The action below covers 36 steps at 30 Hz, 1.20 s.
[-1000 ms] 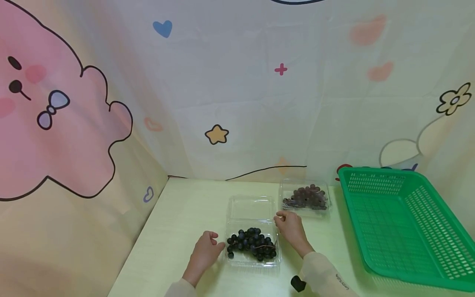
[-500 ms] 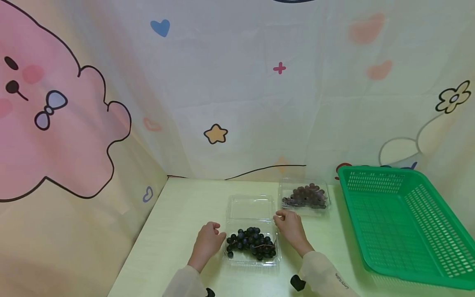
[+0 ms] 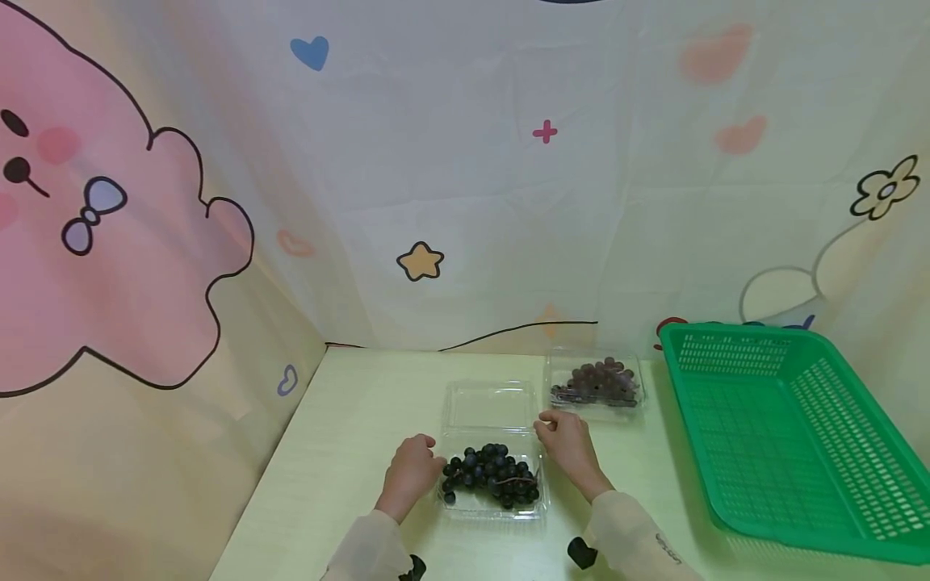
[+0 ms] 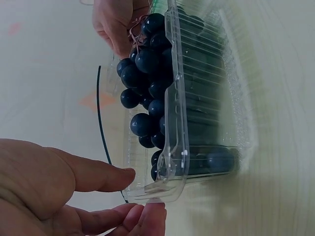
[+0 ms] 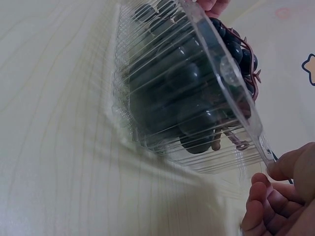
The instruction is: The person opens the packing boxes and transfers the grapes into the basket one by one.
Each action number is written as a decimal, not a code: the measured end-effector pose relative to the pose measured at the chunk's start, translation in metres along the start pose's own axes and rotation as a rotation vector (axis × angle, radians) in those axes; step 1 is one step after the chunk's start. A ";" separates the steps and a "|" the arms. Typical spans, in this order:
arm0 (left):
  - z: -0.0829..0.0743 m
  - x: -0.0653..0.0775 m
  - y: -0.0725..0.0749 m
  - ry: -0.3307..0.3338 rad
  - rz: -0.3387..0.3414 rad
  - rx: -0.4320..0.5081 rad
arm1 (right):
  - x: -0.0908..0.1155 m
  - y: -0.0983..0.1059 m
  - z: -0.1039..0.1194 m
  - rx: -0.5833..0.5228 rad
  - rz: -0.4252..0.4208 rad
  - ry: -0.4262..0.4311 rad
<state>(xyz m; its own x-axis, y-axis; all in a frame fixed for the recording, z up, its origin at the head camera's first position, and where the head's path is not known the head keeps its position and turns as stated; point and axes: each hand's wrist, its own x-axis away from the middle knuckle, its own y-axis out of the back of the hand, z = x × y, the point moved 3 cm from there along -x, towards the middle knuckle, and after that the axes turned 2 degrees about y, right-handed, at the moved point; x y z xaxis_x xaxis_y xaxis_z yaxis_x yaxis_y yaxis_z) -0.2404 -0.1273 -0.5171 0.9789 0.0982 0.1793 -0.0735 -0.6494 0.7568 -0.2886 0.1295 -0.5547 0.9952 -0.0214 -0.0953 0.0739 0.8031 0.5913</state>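
Pinching one open box (image 4: 178, 108), left fingers (image 4: 149, 219) and right fingers (image 5: 256, 207), two grape bunches (image 3: 490, 473) (image 3: 600, 381), one green basket (image 3: 759, 436)

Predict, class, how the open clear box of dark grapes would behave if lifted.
The box would probably flex, since its clear plastic looks thin. Its lid, folded open behind, might swing or drag. The grapes look round and heap above the box's edge, uncovered, so some could spill if it tips.

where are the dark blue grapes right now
In the head view, the dark blue grapes sit low, just right of centre, in the open clear container between the left hand and the right hand; the green basket stands farther right.
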 end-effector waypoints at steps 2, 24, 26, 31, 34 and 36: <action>0.000 0.000 -0.001 -0.001 0.002 -0.015 | 0.000 0.000 0.000 0.001 0.001 0.001; 0.002 -0.004 -0.006 -0.057 0.007 -0.018 | 0.002 0.000 0.000 -0.001 0.002 -0.012; 0.002 -0.005 -0.006 -0.060 0.010 -0.015 | 0.001 0.000 0.000 0.001 -0.001 -0.009; 0.002 -0.006 -0.007 -0.058 0.010 -0.015 | 0.001 0.000 0.000 0.008 -0.005 -0.006; 0.002 -0.006 -0.007 -0.064 0.005 -0.009 | 0.000 0.000 0.000 0.011 -0.007 -0.007; 0.003 -0.007 -0.007 -0.068 0.006 -0.002 | 0.000 0.000 0.000 0.013 -0.008 -0.005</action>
<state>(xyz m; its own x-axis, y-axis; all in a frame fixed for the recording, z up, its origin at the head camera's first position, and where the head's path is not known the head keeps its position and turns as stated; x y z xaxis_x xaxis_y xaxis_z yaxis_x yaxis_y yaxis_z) -0.2458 -0.1254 -0.5253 0.9891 0.0431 0.1407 -0.0794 -0.6487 0.7569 -0.2884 0.1297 -0.5550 0.9949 -0.0310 -0.0957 0.0826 0.7950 0.6009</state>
